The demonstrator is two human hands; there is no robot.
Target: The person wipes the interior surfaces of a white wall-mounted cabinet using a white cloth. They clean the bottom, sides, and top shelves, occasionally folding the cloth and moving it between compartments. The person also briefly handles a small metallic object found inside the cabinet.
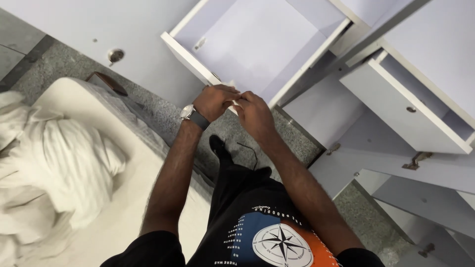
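Drawer edge under 2 hands

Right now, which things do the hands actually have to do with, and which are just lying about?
In hand:
- left hand and right hand, together at the front edge of the open drawer
- small white piece between their fingers, unclear what

Lying about:
- second open drawer
- bed
- white bedding
- round wall fitting

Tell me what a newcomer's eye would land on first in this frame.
First, the two hands meeting at frame centre: the left hand, above a grey-strapped wristwatch, and the right hand pinch a small white object at the front edge of the open, empty white drawer. Next, a second white drawer pulled out at right, and rumpled white bedding at left.
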